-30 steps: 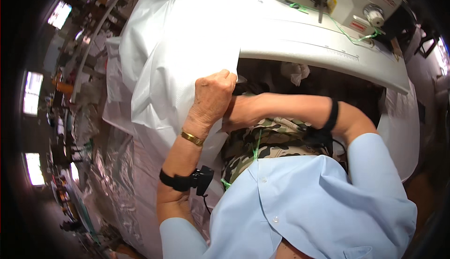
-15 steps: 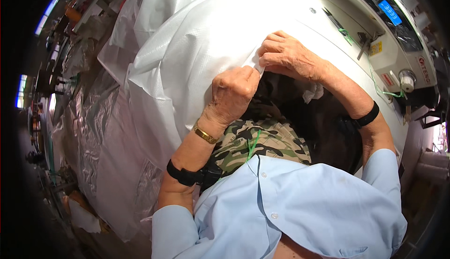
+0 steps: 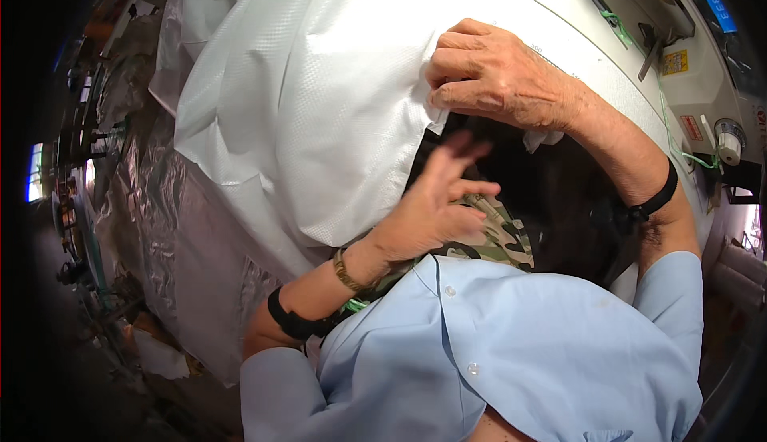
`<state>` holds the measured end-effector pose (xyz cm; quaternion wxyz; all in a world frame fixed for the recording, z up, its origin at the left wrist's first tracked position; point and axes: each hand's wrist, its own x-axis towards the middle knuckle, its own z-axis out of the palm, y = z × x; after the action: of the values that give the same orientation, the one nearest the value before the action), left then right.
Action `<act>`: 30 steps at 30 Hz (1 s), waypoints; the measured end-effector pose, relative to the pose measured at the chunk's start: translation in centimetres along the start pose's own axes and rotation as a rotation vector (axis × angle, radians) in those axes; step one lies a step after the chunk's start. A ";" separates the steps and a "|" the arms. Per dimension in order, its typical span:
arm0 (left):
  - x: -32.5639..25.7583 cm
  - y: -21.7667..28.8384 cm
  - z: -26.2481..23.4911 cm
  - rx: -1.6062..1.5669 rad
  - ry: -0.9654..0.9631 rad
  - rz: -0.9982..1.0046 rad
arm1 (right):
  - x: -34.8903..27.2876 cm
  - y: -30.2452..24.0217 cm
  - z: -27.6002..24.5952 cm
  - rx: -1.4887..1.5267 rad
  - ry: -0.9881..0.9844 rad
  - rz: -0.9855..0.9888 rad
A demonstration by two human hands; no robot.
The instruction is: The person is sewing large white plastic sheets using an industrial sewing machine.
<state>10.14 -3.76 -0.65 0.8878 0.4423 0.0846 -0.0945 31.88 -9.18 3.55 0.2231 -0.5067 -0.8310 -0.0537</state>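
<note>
A large sheet of white woven plastic fabric (image 3: 311, 114) drapes over the near edge of a white machine table (image 3: 591, 58). My right hand (image 3: 487, 74) lies on the table's edge and pinches the fabric's corner with curled fingers. My left hand (image 3: 435, 198) hovers below that corner in front of the dark space under the table, fingers spread and blurred, holding nothing. Both forearms wear black bands; the left wrist also carries a gold bracelet (image 3: 343, 270). My light blue shirt (image 3: 511, 354) fills the lower middle.
On the machine at the upper right are a blue display (image 3: 715, 2), a yellow label (image 3: 675, 62), a white knob (image 3: 729, 140) and green thread (image 3: 693, 154). More clear and white plastic sheeting (image 3: 176, 226) hangs at the left. Cluttered dark floor lies far left.
My left hand has let go of the fabric's edge and dropped lower with fingers spread. My right hand came up from under the table and now grips the fabric's corner on the table edge.
</note>
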 end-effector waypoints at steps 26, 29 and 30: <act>-0.9 1.2 -3.8 -0.584 0.523 0.131 | -0.2 -0.2 0.5 -0.005 0.043 -0.091; -0.3 1.9 -3.3 -0.486 0.563 -0.018 | -0.3 -0.2 0.7 0.028 0.075 -0.098; -0.1 2.0 -3.5 -0.421 0.512 -0.036 | -0.2 -0.3 0.6 0.026 0.060 -0.101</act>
<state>10.29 0.21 -1.12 0.9078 0.2572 0.3304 0.0234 31.51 -9.27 3.00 0.2513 -0.4592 -0.8492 -0.0693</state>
